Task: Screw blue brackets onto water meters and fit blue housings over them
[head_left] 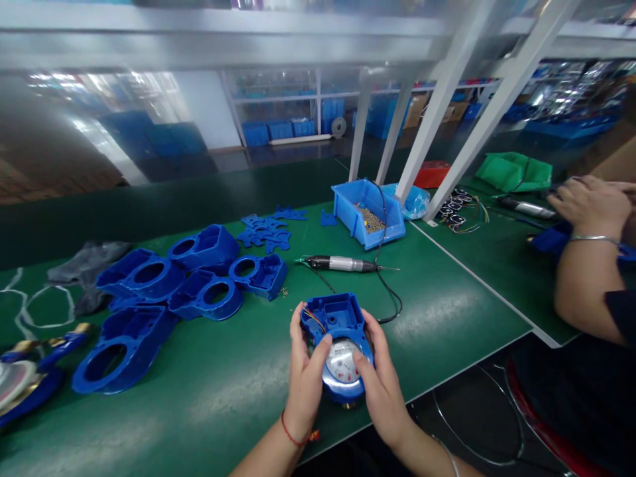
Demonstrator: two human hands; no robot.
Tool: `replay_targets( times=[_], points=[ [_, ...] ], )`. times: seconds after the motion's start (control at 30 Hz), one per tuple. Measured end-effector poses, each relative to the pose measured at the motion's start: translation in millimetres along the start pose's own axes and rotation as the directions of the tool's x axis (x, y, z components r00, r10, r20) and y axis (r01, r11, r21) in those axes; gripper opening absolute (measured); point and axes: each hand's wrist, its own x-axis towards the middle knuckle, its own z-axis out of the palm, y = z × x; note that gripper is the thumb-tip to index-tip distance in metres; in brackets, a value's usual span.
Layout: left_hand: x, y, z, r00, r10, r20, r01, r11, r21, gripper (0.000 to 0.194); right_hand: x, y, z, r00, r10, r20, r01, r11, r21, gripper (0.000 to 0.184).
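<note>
Between my two hands is a blue water meter (342,361) with a round dial and an open box-shaped housing at its far end. Thin coloured wires run inside the housing's left side. My left hand (309,364) grips the left side, its thumb at the dial's edge. On the right side my right hand (381,377) is closed round the body, thumb over the dial. A brass fitting shows at the near end. Just beyond the meter lies an electric screwdriver (342,264) with a black cable. Small screws (284,291) lie left of it.
Several blue plastic housings (142,275) crowd the left, with flat blue parts (265,230) behind them. A blue bin (370,212) of small metal pieces stands near white posts. Another meter (24,384) sits far left. At right, a co-worker's hands (591,202) are over a neighbouring bench.
</note>
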Motion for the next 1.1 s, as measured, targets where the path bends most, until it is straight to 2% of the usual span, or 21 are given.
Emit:
replay_targets(
  times=[0.1,0.2,0.33,0.4,0.47,0.57,0.63,0.7,0.8,0.93,1.1],
  points=[
    [0.5,-2.3,0.0,0.999,0.003,0.037,-0.002,1.0,-0.009,0.065,-3.2,7.8,-1.3,1.0,0.024,-0.015,-0.023,0.998,0.056,0.059],
    [2.8,-3.9,3.6,0.998,-0.068,-0.005,0.067,0.994,-0.087,0.066,4.4,13.3,-1.0,0.996,0.083,-0.026,-0.077,0.981,0.176,0.057],
    [3.9,-9.8,3.8,0.992,-0.125,0.035,0.128,0.987,-0.093,0.069,14.1,20.2,1.6,0.984,0.17,-0.044,-0.152,0.95,0.272,0.06],
    [6.1,-11.0,0.0,0.998,-0.057,0.02,0.057,0.998,0.025,0.067,13.2,23.2,2.8,0.978,0.205,-0.02,-0.191,0.936,0.296,0.061],
    [10.9,-8.2,-5.6,0.995,0.101,0.005,-0.099,0.964,0.247,0.058,9.8,24.9,3.3,0.977,0.211,0.001,-0.202,0.935,0.291,0.059],
    [20.1,2.3,-13.7,0.943,0.317,0.098,-0.315,0.766,0.56,0.036,5.9,25.2,2.6,0.977,0.214,0.0,-0.205,0.938,0.278,0.059],
    [23.9,8.9,-17.2,0.912,0.361,0.196,-0.395,0.641,0.658,0.024,5.4,23.8,2.1,0.976,0.216,-0.015,-0.203,0.937,0.283,0.058],
    [24.3,12.0,-18.3,0.897,0.344,0.277,-0.436,0.585,0.684,0.021,5.7,21.3,2.2,0.975,0.219,-0.026,-0.202,0.935,0.293,0.059],
    [21.3,10.8,-15.8,0.911,0.281,0.302,-0.411,0.661,0.627,0.026,4.5,16.2,3.1,0.972,0.233,-0.024,-0.214,0.927,0.309,0.063],
    [19.7,9.7,-8.2,0.948,0.211,0.237,-0.305,0.81,0.5,0.03,0.4,11.9,2.0,0.972,0.234,-0.013,-0.218,0.925,0.312,0.061],
    [23.0,10.6,-4.0,0.972,0.119,0.201,-0.198,0.878,0.437,0.031,13.0,11.9,-1.6,0.968,0.247,-0.031,-0.215,0.894,0.393,0.065]
  ],
)
